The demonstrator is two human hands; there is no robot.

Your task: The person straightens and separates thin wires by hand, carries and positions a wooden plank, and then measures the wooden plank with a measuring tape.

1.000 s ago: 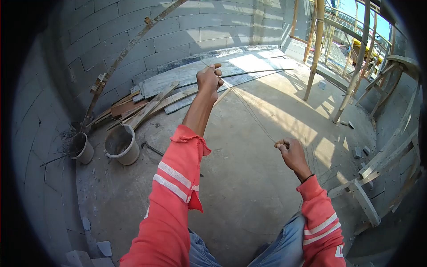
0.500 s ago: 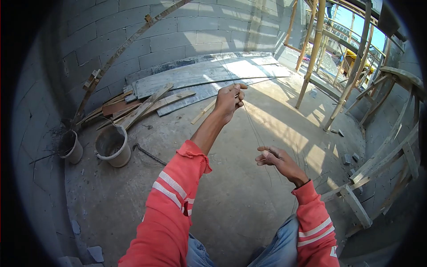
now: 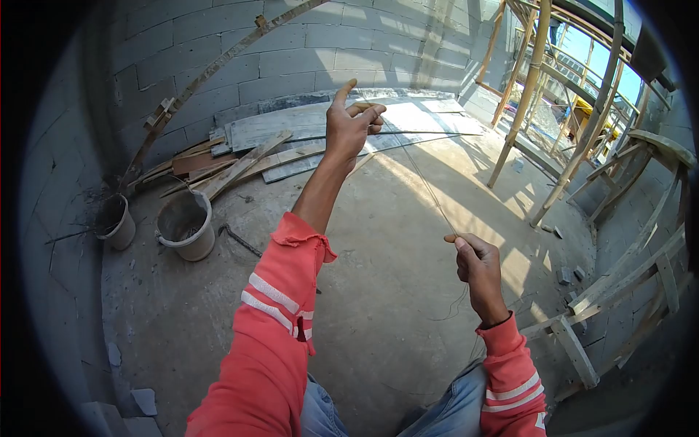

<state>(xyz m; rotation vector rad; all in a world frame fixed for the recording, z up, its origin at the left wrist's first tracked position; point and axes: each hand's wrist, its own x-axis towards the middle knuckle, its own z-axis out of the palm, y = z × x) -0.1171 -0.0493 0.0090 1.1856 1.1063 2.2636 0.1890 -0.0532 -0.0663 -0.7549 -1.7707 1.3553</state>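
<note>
Thin wire strands (image 3: 435,198) run taut on a slant between my two hands. My left hand (image 3: 349,127) is raised at the upper middle, its forefinger pointing up and the other fingers pinched on the upper end of the wire. Lower down on the right, my right hand (image 3: 479,264) is closed in a fist round the wire, thumb on top. Loose ends of the strands dangle below it over the concrete floor. Both arms wear red sleeves with white stripes.
Two buckets (image 3: 188,231) stand at the left, with a bent dark bar (image 3: 240,240) beside them. Grey panels (image 3: 280,127) and wooden planks (image 3: 244,166) lie along the block wall (image 3: 291,54). Bamboo poles (image 3: 526,95) rise at the right, near a wooden frame (image 3: 582,349).
My right hand has closed round the wire and moved slightly right. My left hand has shifted up and left, its forefinger now extended. The wire between them looks straighter.
</note>
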